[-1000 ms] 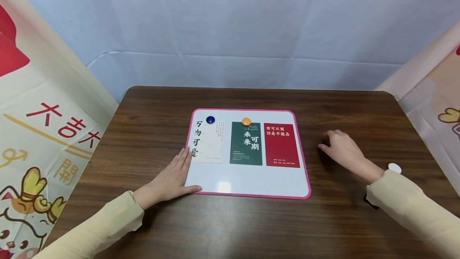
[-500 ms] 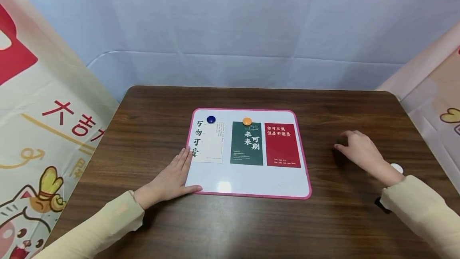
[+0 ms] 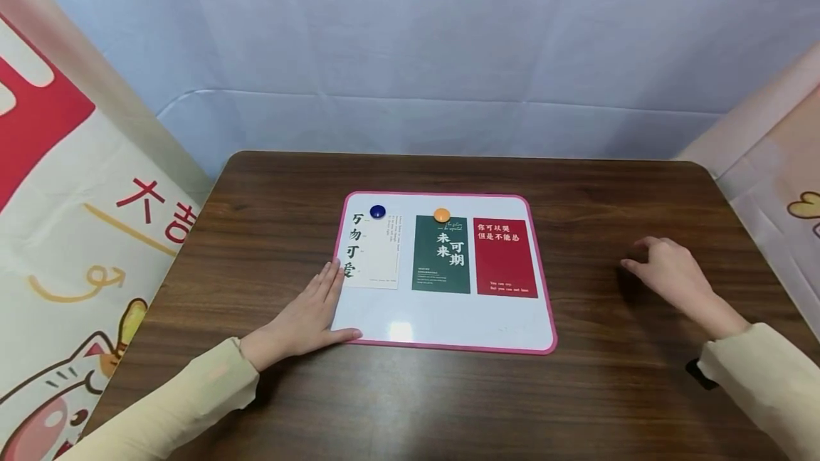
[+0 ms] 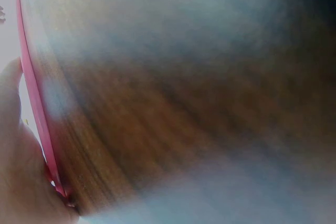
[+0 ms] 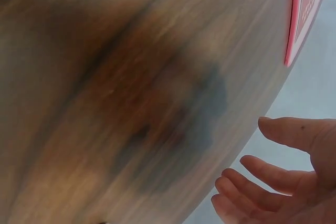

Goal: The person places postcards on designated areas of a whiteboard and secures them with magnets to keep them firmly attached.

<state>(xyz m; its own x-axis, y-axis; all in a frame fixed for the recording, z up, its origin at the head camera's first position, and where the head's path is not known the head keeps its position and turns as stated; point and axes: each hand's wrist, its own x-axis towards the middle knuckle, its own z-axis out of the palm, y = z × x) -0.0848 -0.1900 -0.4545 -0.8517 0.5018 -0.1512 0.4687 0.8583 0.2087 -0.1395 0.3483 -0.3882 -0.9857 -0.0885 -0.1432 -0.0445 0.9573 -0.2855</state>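
A pink-edged whiteboard (image 3: 474, 322) lies on the wooden table. My left hand (image 3: 304, 322) rests on its lower left edge with fingers straight and thumb spread. On the board, a white card (image 3: 378, 262) has a dark blue magnet (image 3: 378, 211) at its top, and a green card (image 3: 442, 272) has an orange magnet (image 3: 442, 215). The red card (image 3: 506, 262) beside them shows no magnet. To the right of the board, my right hand (image 3: 673, 276) hovers over the table, fingers loosely bent and holding nothing; the right wrist view shows its spread fingers (image 5: 262, 174).
The brown wooden table (image 3: 416, 404) extends around the board. Behind it hangs a pale cloth (image 3: 410, 41), and a printed sheet with cartoon figures (image 3: 58, 247) hangs on the left. Something small and black (image 3: 701, 373) shows at the right sleeve.
My right hand has moved right, away from the board. A white round piece near the right wrist, visible before, is now out of sight. The left hand stays on the board.
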